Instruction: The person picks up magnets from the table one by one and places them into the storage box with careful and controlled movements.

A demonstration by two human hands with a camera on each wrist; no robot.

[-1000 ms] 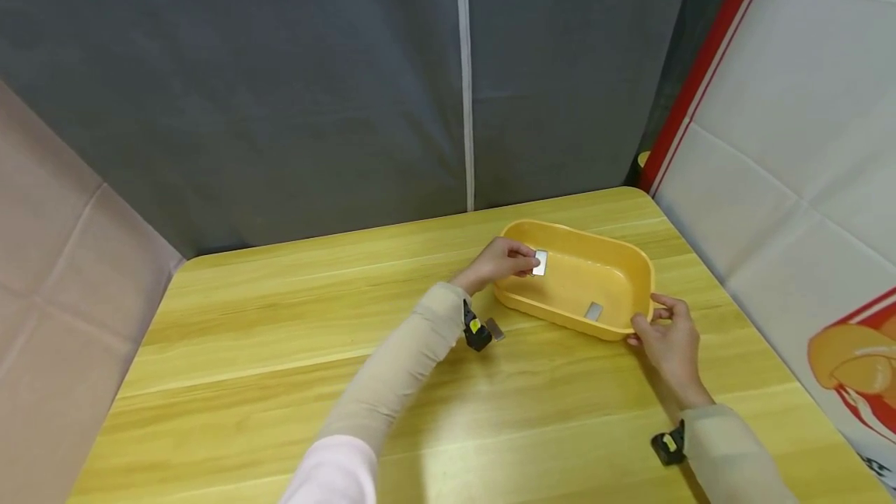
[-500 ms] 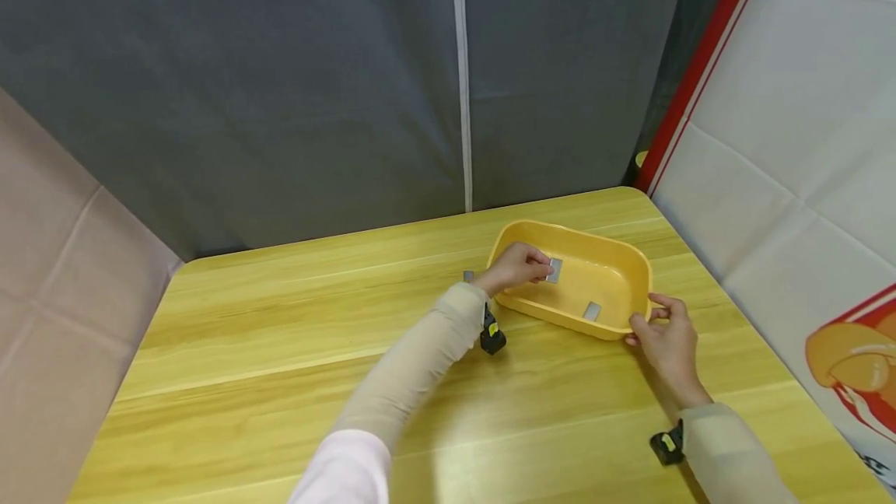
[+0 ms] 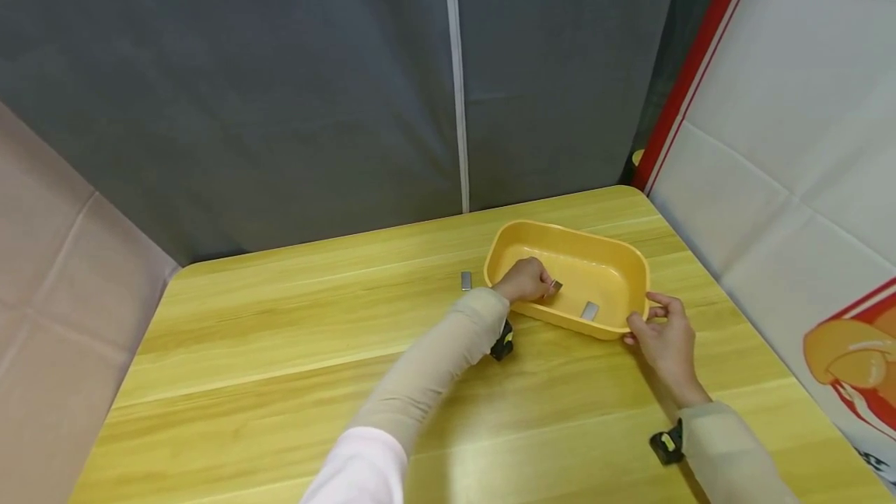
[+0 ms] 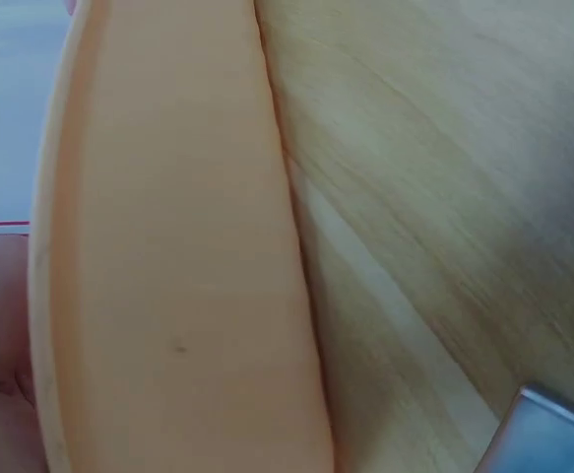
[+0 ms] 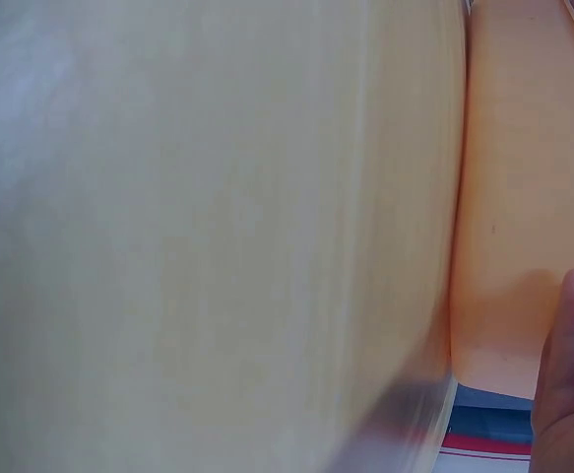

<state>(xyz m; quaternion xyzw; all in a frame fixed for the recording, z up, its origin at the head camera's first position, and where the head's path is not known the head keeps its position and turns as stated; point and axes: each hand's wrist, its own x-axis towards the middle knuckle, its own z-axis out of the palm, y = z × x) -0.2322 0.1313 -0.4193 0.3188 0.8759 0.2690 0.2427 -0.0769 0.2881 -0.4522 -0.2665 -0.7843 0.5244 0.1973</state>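
Observation:
A yellow oblong plastic tray (image 3: 602, 243) stands at the right of the table. My left hand (image 3: 523, 280) reaches over its near left rim and pinches a small silver rectangular piece (image 3: 557, 286) low inside. Another silver piece (image 3: 589, 311) lies on the tray floor, near the front wall. My right hand (image 3: 665, 341) grips the tray's right front corner, with the thumb at the rim. In the right wrist view a finger of the right hand (image 5: 567, 365) lies along the tray's outer wall (image 5: 523, 197). The left wrist view shows the tray's outer wall (image 4: 178, 217), not the pinching fingertips.
A similar silver piece (image 3: 466, 281) lies on the wooden table (image 3: 280, 348), just left of the tray. A dark grey curtain (image 3: 280, 99) hangs behind the table. A white printed cloth (image 3: 805, 138) borders the right side and a pale pink one (image 3: 63, 294) the left.
My left hand has moved right and down into the tray with the pinched piece. The piece left of the tray has come into view from behind the arm. My right hand keeps its grip.

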